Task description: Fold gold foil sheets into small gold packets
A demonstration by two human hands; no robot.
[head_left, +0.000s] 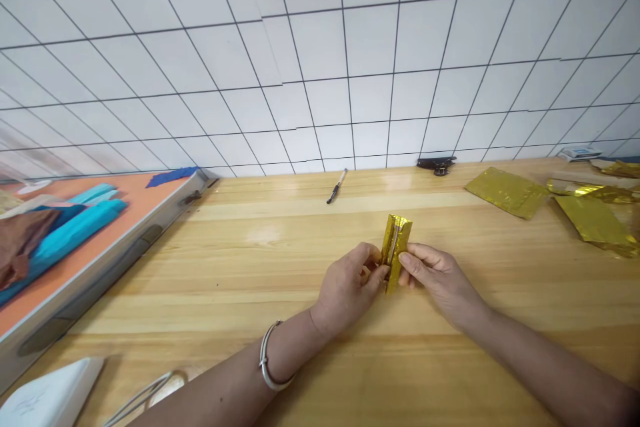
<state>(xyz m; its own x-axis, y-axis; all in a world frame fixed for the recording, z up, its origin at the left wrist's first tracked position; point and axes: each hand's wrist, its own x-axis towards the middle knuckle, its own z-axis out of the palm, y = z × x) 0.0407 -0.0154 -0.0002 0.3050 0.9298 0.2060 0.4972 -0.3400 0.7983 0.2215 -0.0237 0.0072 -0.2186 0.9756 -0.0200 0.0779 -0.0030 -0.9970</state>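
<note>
A narrow folded piece of gold foil paper (pixel 401 240) stands tilted above the wooden table, its shiny top end pointing away from me. A lengthwise fold or seam runs down its middle. My left hand (pixel 353 284) pinches its left edge between thumb and fingers. On the right edge, my right hand (pixel 440 277) grips it with the thumb in front and the fingers behind. A silver bangle (pixel 265 357) is on my left wrist.
The wooden table (pixel 280 267) bears a pen (pixel 337 186), a black clip-like object (pixel 437 164) by the tiled wall, and gold sheets (pixel 507 192) at right. Coloured cloths (pixel 75 234) lie on an orange surface (pixel 145 204) at left. A white device (pixel 53 394) and cable (pixel 143 397) are lower left.
</note>
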